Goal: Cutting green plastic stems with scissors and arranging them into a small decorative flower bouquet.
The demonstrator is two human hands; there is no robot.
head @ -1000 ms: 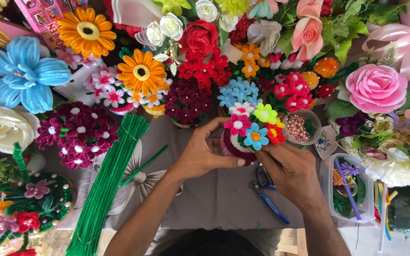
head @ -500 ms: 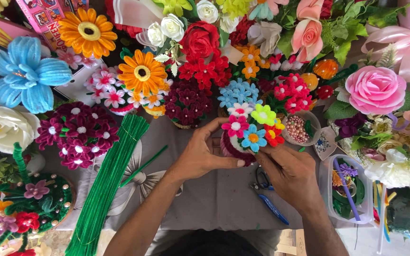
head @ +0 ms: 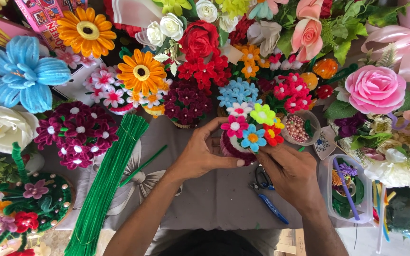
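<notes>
Sitting btwn 2 hands (head: pixel 200 156) (head: pixel 288 173), flower pot (head: pixel 250 135), seemingly gripped.

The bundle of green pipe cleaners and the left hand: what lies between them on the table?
In the head view, one loose green pipe cleaner lies on the grey cloth there.

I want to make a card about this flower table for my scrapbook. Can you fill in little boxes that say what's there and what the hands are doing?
Place: grey table crowded with handmade flowers
Left hand: cups the side of the small flower pot
Right hand: touches the pot's lower right side
Pot flowers: pink, blue, lime, white, red
Beside the pot: bowl of pink beads
Under the right hand: blue-handled scissors
Left of the hands: bundle of green fuzzy stems
Far left: big blue flower
Far right: pink rose
</notes>
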